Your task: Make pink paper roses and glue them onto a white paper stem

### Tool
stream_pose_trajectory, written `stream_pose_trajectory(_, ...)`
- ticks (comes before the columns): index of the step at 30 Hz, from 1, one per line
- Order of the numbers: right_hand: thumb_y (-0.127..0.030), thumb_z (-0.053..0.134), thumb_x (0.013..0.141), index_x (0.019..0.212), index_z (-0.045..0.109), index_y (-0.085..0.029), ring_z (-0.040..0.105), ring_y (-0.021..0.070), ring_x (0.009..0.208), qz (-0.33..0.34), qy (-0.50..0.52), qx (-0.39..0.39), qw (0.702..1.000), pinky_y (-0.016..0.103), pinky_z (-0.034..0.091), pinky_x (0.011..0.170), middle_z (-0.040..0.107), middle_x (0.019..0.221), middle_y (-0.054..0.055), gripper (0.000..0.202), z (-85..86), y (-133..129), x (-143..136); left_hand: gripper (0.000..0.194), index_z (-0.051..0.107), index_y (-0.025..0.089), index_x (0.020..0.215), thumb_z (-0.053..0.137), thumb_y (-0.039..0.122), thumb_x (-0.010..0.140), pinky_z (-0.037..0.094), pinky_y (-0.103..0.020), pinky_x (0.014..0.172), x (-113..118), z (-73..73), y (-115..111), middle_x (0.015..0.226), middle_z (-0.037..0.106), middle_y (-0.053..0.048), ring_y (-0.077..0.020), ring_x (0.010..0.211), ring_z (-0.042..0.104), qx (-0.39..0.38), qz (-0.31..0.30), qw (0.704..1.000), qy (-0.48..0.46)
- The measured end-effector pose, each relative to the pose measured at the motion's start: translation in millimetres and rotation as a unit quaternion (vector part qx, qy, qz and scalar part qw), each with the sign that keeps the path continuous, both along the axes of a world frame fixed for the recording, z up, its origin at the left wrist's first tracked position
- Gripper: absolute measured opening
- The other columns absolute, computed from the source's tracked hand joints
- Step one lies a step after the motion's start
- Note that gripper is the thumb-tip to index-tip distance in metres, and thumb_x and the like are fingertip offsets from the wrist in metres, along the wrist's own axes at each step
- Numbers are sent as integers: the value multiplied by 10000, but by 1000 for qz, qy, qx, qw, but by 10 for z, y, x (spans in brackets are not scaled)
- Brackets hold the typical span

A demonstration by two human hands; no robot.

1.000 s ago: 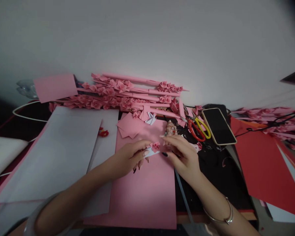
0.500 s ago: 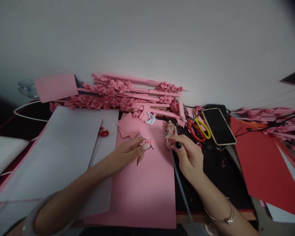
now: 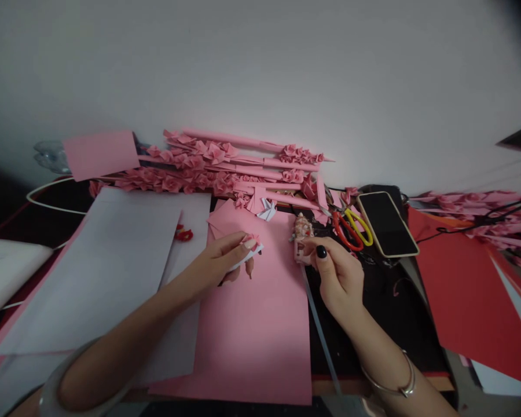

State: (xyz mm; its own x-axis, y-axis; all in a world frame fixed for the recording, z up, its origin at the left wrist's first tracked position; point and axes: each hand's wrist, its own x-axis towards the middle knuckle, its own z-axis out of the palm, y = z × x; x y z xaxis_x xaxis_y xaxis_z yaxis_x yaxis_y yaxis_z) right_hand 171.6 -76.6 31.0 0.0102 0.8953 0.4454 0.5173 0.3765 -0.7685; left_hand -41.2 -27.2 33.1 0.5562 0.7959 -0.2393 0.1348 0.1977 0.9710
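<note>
My left hand [image 3: 223, 258] is closed, thumb and fingers pinching a small pink folded-paper flower [image 3: 252, 238]. A white piece [image 3: 248, 255] shows beside the flower, under the thumb; what it is cannot be made out. Over to the right, my right hand [image 3: 336, 275] has thumb and fingers drawn together at a small pale-pink decorated object [image 3: 303, 231], which the fingertips partly hide. Whether it is gripped or only touched is unclear. A long translucent stick [image 3: 321, 330] runs from below that object toward the front edge. Both hands are above a large pink paper sheet [image 3: 260, 347] and its right border.
Pink paper flowers on stems [image 3: 195, 156] are piled along the wall. Red-and-yellow-handled scissors [image 3: 348, 230] and a phone [image 3: 386, 223] lie right of centre. White sheets [image 3: 108, 266] spread at left, red paper [image 3: 473, 284] at right. A small white folded paper [image 3: 267, 209] lies behind my hands.
My left hand has drawn slightly left and up with the flower and turned, so the white piece now shows. My right fingers have shifted a little right, uncovering more of the decorated object.
</note>
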Motion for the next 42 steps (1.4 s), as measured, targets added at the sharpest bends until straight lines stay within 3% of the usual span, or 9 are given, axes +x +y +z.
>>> stream_pose_trajectory(7,-127,500,824,1041,609,-196,552,167,679,-57,-161,-29,985,315,456,671,621,880,44,252,82,103,220,324,529,160,794,421,444,906,218,-170,350,-5,5,24,693,558,22,-13,364,323,3,35,999,-2)
stream_pose_trajectory(11,-93,552,696,1095,554,-188,554,246,933,-33,-250,-103,962,386,461,806,581,1051,88,410,103,111,450,321,529,164,810,429,453,906,233,-170,350,-39,-42,53,720,574,10,-20,378,333,2,75,997,-8)
stream_pose_trajectory(15,-150,579,683,1169,501,-183,513,302,1082,-26,-304,-156,939,467,432,893,536,1153,126,493,18,88,601,263,533,187,901,475,443,893,221,-160,347,-62,-87,75,707,579,22,-19,365,329,-19,105,993,-46)
stream_pose_trajectory(18,-147,571,676,1147,507,-168,549,293,1042,-38,-314,-183,931,452,452,873,538,1149,136,476,-73,109,606,247,536,187,913,499,429,878,245,-164,359,-52,-91,75,685,587,19,-33,376,366,-26,125,990,-62)
stream_pose_trajectory(22,-125,567,662,1111,519,-168,593,274,968,-60,-303,-211,927,410,462,851,610,1083,113,453,-129,150,528,281,577,177,824,493,440,875,330,-180,440,-42,-102,69,667,602,4,-76,487,436,3,153,988,-25)
stream_pose_trajectory(27,-192,591,720,1046,546,-187,622,227,825,-94,-229,-187,951,322,471,725,652,981,69,329,-49,134,458,349,567,172,738,448,459,898,274,-205,437,-21,-144,52,635,577,16,-76,459,338,24,128,991,21)
stream_pose_trajectory(31,-252,595,776,979,578,-182,593,172,693,-36,-116,-174,977,252,454,613,643,819,25,216,-1,86,426,298,479,186,770,423,439,916,281,-202,452,29,-200,20,639,577,27,-81,475,353,-1,98,995,2)
stream_pose_trajectory(38,-370,597,829,938,681,-149,561,148,595,110,10,-217,970,236,437,501,671,784,52,260,-156,-10,289,253,451,193,863,388,426,938,312,-212,493,53,-273,-17,707,583,14,-89,533,408,26,59,997,-52)
stream_pose_trajectory(42,-390,592,837,936,696,-158,568,154,621,120,16,-206,971,244,451,521,675,796,57,273,-229,-22,266,259,449,195,863,389,435,938,295,-211,481,44,-270,-33,681,491,40,-84,525,363,30,47,997,-52)
